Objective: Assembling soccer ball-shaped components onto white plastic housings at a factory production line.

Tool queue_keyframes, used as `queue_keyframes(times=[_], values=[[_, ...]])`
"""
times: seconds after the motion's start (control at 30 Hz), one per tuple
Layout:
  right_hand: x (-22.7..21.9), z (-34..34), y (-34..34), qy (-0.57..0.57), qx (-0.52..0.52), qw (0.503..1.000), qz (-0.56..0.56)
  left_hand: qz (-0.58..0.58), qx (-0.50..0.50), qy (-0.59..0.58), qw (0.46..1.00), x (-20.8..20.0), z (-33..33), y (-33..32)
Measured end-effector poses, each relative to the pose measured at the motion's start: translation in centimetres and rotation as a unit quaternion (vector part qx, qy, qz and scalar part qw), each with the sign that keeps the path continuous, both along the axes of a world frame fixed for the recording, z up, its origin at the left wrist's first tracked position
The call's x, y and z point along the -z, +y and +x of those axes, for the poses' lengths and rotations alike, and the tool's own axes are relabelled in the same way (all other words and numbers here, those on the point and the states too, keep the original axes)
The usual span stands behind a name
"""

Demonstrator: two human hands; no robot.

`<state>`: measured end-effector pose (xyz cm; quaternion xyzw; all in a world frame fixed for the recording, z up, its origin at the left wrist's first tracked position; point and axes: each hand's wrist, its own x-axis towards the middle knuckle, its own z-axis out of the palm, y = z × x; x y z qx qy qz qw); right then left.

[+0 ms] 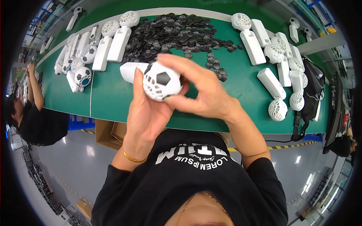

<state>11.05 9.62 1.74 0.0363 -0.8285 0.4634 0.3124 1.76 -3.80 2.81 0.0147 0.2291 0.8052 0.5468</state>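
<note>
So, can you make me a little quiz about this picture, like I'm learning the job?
1. True or false: the left hand and the right hand both touch one white ball-headed device.
2. Where is the black bag on the green table? A) left end B) middle C) right end
3. Fill in: the loose pieces piled beyond the hands are coloured ____.

Key: 1 true; 2 C; 3 black.

Across the far middle of the bench [241, 77] lies a heap of pentagonal panels [171, 34], between a left group of ball-headed handheld devices [102, 54] and a right group [253, 48]. A backpack [312, 75] lies right of the latter. Beneath the near edge, leftward, sits a cardboard box [103, 133].
</note>
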Motion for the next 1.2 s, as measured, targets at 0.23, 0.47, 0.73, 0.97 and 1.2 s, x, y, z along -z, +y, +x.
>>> queue_keyframes(times=[0.23, 0.47, 0.73, 0.97, 1.2], values=[[0.2, -0.6, -1.5, 0.065, -0.007, 0.998, -0.014, -0.024, 0.195, 0.093, 0.976, 0.3, -2.1, -4.9], [-1.2, -0.3, -1.6, -0.099, -0.146, 0.934, -0.309, -0.118, 0.019, 0.780, 0.615, -3.1, -5.3, -7.1], [-0.1, -1.9, 4.2, -0.243, 0.145, 0.957, -0.059, -0.191, 0.092, 0.505, 0.837, 0.3, -3.1, -2.5], [4.1, -2.6, 6.4, -0.217, 0.210, 0.935, 0.185, -0.184, 0.051, 0.440, 0.877, 2.3, -3.3, -1.1], [1.6, -2.1, 6.4, -0.281, 0.156, 0.947, 0.011, -0.171, 0.055, 0.361, 0.915, 2.5, -3.0, 0.3]])
